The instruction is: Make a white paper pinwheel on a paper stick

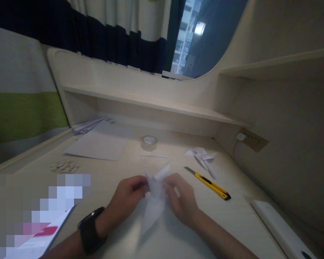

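Between my hands is a white sheet of paper (155,201), partly folded, with curled corners standing up at its top. My left hand (133,190), with a dark watch on the wrist, pinches the paper's left edge. On the opposite edge, my right hand (180,196) grips it between thumb and fingers. A yellow utility knife (212,185) with its blade out lies to the right of my right hand. Behind it rests a white paper pinwheel (202,156) on a stick. A thin white paper stick (153,155) lies beyond the held paper.
A roll of clear tape (149,142) stands near the back of the desk. White paper sheets (99,142) lie at the back left, with a small pile of pale pieces (64,166) before them. A white device (280,228) is at right, below a wall socket (252,139).
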`<control>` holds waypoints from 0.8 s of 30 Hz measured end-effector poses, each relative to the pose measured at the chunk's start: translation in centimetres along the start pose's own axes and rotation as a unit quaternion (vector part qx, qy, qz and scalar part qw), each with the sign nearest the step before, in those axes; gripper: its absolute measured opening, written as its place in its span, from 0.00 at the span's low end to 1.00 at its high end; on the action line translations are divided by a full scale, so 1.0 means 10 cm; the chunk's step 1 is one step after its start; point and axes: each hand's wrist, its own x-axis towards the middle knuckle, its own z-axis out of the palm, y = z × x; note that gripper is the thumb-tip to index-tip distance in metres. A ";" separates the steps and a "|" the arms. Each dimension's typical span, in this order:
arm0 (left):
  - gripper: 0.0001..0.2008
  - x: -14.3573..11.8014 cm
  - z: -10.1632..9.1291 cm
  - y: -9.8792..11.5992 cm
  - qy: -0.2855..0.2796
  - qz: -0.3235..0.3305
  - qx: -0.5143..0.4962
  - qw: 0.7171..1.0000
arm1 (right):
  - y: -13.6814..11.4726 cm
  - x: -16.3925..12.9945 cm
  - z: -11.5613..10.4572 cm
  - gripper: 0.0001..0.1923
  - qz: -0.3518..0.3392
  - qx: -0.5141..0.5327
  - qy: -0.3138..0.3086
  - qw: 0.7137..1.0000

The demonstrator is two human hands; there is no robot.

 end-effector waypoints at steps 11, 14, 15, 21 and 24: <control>0.06 0.03 -0.01 -0.02 -0.070 0.071 0.014 0.995 | -0.05 -0.01 0.03 0.05 -0.018 0.002 -0.004 1.000; 0.06 0.01 -0.02 -0.10 -0.062 0.099 0.057 0.992 | -0.05 0.00 0.02 0.05 -0.021 -0.013 -0.007 1.000; 0.06 0.01 -0.02 -0.12 -0.056 0.109 0.070 0.990 | -0.06 0.00 0.02 0.05 -0.026 -0.020 -0.008 0.999; 0.07 -0.01 -0.02 -0.20 -0.036 0.171 0.066 0.982 | -0.04 -0.03 0.01 0.09 -0.095 -0.082 -0.015 0.992; 0.08 -0.01 -0.02 -0.20 -0.042 0.185 0.086 0.978 | -0.04 -0.04 0.00 0.11 -0.126 -0.110 -0.009 0.986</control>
